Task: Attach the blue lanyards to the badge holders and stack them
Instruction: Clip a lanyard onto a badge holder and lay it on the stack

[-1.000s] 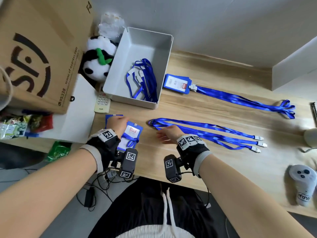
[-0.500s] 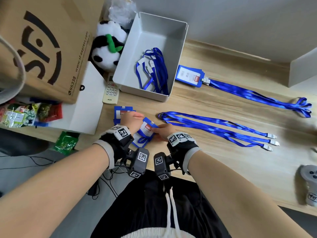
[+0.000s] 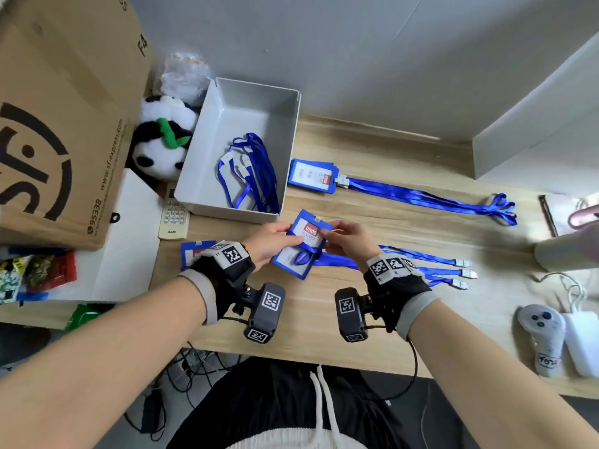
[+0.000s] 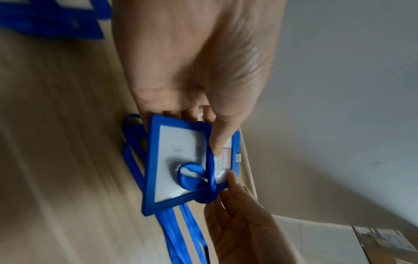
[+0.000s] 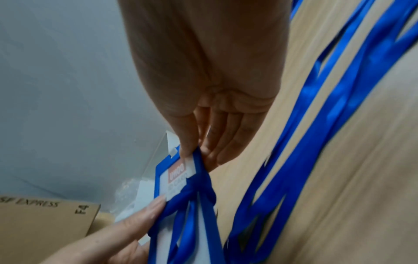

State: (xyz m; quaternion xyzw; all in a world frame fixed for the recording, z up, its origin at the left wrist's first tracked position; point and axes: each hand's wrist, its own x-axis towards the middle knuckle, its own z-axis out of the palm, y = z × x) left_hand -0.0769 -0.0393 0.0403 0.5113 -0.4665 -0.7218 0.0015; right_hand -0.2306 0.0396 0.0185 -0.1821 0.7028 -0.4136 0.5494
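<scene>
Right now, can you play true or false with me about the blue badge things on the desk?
1. Both hands hold one badge holder. True: the left hand and right hand pinch it from either side.
2. The grey bin holds a toy panda. False: blue lanyards lie in it; the panda sits outside, to its left.
3. A blue strap is wound around the held holder. True.
4. The loose lanyards hang off the desk edge. False: they lie flat on the desk, under the right wrist.
5. Another holder by the bin already has a lanyard clipped on. True.
</scene>
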